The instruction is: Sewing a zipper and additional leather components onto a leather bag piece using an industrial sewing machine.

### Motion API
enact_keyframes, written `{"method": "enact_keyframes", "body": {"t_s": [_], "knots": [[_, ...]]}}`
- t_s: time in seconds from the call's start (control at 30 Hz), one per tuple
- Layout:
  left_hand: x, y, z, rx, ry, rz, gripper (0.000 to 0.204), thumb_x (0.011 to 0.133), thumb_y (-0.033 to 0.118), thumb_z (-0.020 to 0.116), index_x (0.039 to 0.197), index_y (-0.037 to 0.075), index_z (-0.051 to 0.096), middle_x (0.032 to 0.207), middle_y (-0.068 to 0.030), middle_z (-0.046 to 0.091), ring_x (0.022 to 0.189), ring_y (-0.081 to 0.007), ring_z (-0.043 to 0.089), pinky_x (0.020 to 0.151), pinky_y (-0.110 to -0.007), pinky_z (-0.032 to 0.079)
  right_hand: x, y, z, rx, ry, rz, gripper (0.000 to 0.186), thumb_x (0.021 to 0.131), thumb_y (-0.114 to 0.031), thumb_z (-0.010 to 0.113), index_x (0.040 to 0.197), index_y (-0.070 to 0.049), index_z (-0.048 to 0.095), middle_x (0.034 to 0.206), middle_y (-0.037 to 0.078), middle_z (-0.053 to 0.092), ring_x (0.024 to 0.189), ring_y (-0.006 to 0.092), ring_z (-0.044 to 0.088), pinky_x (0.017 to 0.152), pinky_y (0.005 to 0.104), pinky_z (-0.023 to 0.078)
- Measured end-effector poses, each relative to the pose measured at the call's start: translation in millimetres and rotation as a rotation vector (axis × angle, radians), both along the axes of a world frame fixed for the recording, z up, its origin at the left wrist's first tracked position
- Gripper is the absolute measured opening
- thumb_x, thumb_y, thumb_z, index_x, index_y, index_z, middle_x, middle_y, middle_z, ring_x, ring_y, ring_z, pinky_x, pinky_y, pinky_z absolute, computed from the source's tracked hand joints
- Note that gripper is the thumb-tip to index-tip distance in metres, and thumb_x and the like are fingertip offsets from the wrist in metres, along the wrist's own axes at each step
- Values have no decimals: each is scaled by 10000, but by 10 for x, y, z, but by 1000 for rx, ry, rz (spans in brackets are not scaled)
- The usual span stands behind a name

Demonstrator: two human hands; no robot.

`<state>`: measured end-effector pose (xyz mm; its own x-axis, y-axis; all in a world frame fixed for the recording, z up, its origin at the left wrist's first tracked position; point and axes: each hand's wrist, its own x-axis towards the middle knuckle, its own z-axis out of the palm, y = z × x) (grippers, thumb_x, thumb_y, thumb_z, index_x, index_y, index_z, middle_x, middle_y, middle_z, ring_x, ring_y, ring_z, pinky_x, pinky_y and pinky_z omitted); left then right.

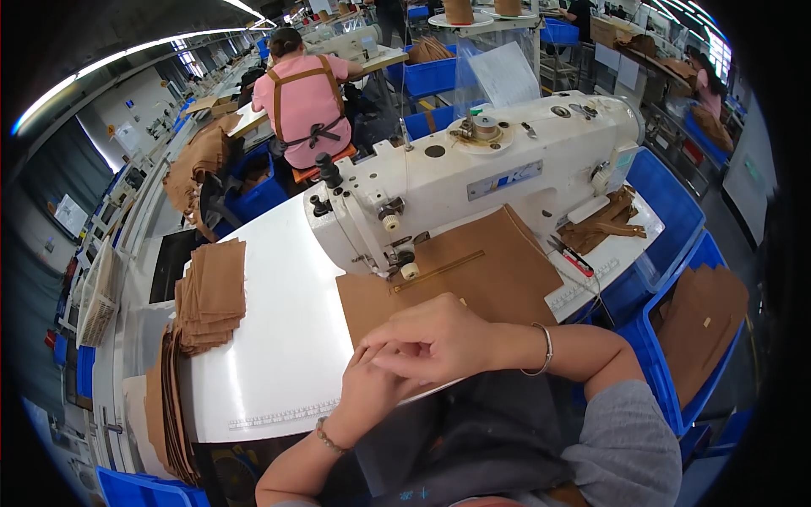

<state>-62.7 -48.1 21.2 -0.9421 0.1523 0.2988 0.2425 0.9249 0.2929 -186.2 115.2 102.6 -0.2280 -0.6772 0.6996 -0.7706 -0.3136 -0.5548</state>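
Note:
A brown fabric panel (507, 279) lies flat on the white sewing table (283, 338), with its left part by the needle of a white sewing machine (422, 182). Across the panel runs a narrow slot with a zipper-like strip (439, 272). Over the panel's near edge, at the front of the table, my two hands meet. My right hand (443, 338) is closed, its fingers curled against those of my left hand (369, 384). My left fingers are bent too and partly covered by the right. Whatever is between the fingertips, if anything, is hidden.
Red-handled thread snips (577, 260) and bunched brown pieces (604, 224) lie right of the panel. Brown fabric pieces (211, 291) are stacked at left, others draping over the edge. A blue bin (672, 380) holds brown panels at right. A person in pink (304, 110) sits ahead.

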Motion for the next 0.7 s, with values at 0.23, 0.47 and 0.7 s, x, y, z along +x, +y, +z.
{"method": "enact_keyframes", "body": {"t_s": [0.23, 0.47, 0.7], "knots": [[528, 93, -30, -117, -75, -40, 717, 789, 558, 831, 1348, 123, 719, 1463, -106, 653, 1348, -333, 613, 1098, -525, 475, -289, 754, -251, 139, 106, -471, 149, 926, -152, 777, 1046, -63, 786, 807, 77, 700, 658, 225, 672, 597, 314, 526], [1092, 275, -105, -126, -80, 14, 762, 770, 597, 808, 1360, 124, 711, 1407, -61, 700, 1412, -322, 569, 1178, -533, 395, -823, 1875, -874, 576, 355, -1080, 151, 949, -140, 695, 1055, -52, 757, 934, 128, 722, 890, 344, 706, 751, 412, 566], [1046, 171, -252, 41, 55, 84, 634, 848, 509, 815, 1330, 108, 718, 1343, -66, 723, 1334, -292, 625, 1152, -484, 411, -980, 2118, -862, 629, 210, -1239, 280, 939, -100, 687, 1209, -44, 738, 1013, 159, 743, 917, 348, 723, 794, 436, 563]]}}
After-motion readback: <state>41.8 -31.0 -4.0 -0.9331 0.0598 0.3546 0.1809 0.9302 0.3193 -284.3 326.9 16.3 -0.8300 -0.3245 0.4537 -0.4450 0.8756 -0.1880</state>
